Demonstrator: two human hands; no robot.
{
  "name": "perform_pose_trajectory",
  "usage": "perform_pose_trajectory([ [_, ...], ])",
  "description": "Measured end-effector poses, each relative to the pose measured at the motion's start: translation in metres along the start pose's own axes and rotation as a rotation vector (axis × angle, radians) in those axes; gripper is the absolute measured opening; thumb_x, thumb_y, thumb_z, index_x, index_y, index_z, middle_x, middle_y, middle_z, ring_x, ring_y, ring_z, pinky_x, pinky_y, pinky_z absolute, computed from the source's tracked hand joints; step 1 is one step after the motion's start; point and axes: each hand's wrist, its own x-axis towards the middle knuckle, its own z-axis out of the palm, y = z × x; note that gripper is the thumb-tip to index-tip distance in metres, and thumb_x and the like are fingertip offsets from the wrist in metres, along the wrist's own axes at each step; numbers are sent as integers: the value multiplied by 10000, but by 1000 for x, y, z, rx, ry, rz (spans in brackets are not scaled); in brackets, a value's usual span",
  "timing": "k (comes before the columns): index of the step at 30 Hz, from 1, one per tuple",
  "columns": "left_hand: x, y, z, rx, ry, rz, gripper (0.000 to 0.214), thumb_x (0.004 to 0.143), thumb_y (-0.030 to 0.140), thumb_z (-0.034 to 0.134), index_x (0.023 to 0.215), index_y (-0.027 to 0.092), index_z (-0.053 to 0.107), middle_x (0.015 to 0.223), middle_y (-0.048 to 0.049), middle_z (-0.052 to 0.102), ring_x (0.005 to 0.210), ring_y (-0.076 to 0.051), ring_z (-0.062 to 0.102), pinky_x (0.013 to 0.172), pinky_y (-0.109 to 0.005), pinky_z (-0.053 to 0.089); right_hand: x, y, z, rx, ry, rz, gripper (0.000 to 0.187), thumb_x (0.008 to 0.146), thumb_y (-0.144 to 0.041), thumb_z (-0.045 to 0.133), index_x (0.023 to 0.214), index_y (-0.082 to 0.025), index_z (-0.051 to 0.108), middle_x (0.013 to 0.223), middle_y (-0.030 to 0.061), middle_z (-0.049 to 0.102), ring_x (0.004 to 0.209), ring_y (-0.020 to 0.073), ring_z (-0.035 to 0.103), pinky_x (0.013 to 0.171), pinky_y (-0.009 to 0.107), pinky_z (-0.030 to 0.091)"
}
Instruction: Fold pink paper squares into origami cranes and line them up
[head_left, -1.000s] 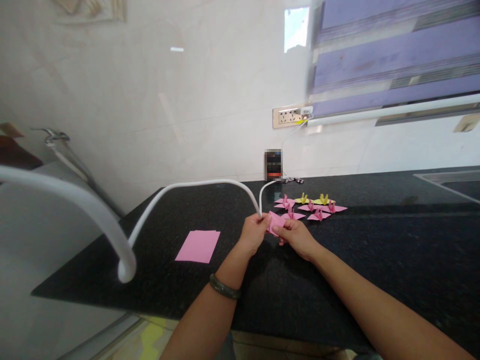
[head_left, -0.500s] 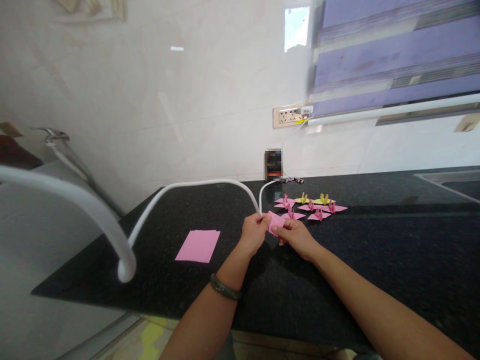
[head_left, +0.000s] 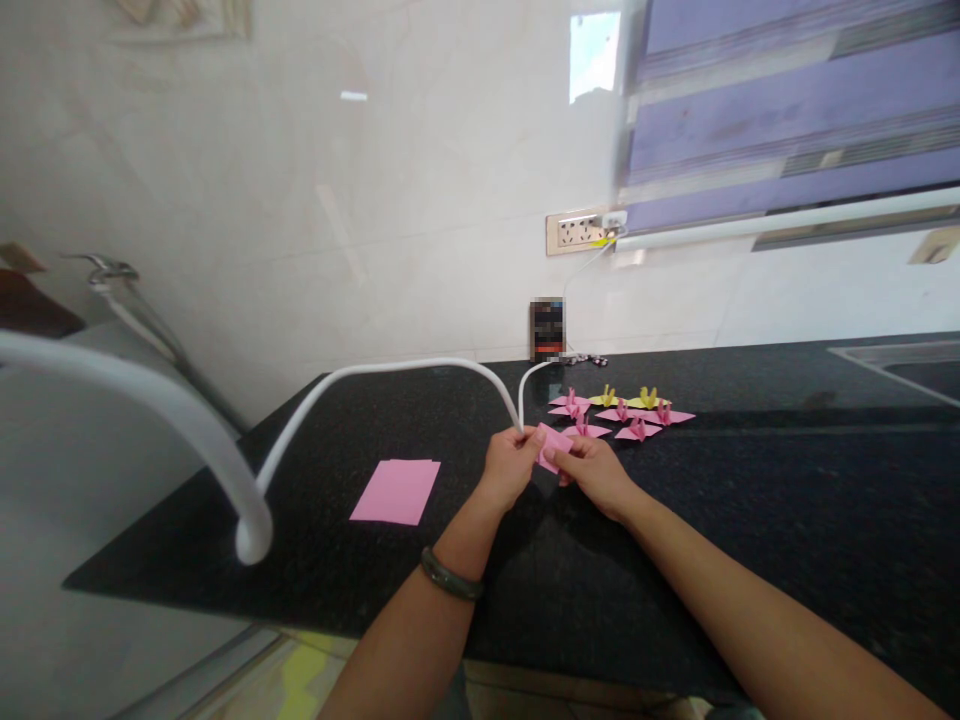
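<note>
A small folded piece of pink origami paper (head_left: 553, 449) is pinched between both hands just above the dark counter. My left hand (head_left: 510, 464) grips its left edge, thumb on top. My right hand (head_left: 597, 474) holds the right side, its thumb pressed on the paper's face and the other fingers partly hidden beneath. Just beyond the hands stand several folded paper cranes, pink ones (head_left: 638, 430) and yellow ones (head_left: 649, 398). To the left of my left hand lies a stack of square pink paper sheets (head_left: 396, 492).
A white bent tube (head_left: 390, 366) arches over the black counter (head_left: 787, 520) and runs down behind my left hand. A phone-like device (head_left: 547, 330), blurred out, leans on the wall below a socket (head_left: 576, 233). A sink edge (head_left: 885, 365) shows at right.
The folded paper has turned and shifted slightly to the right between my fingers. Both hands stay almost in place, and the cranes and the stack have not moved.
</note>
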Motion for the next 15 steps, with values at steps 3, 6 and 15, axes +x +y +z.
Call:
perform_pose_trajectory([
  [3, 1, -1, 0, -48, 29, -21, 271, 639, 362, 551, 727, 113, 611, 622, -21, 569, 537, -89, 467, 514, -201, 357, 0, -1, 0, -15, -16, -1, 274, 682, -408, 514, 619, -142, 526, 457, -26, 498, 389, 68, 409, 410, 185, 307],
  [6, 1, -3, 0, -83, 81, -46, 250, 610, 350, 582, 689, 113, 600, 608, -16, 559, 534, -84, 464, 512, -199, 357, -1, -3, 0, -21, -31, 3, 265, 681, -399, 513, 632, -140, 529, 457, -25, 499, 389, 68, 404, 406, 184, 296],
  [15, 1, -1, 1, -274, 76, -157, 342, 622, 444, 549, 627, 102, 545, 523, 13, 478, 457, -54, 392, 459, -189, 318, -3, -8, 0, 0, -52, -13, 240, 666, -366, 530, 575, -144, 512, 440, -23, 507, 385, 68, 403, 399, 184, 290],
])
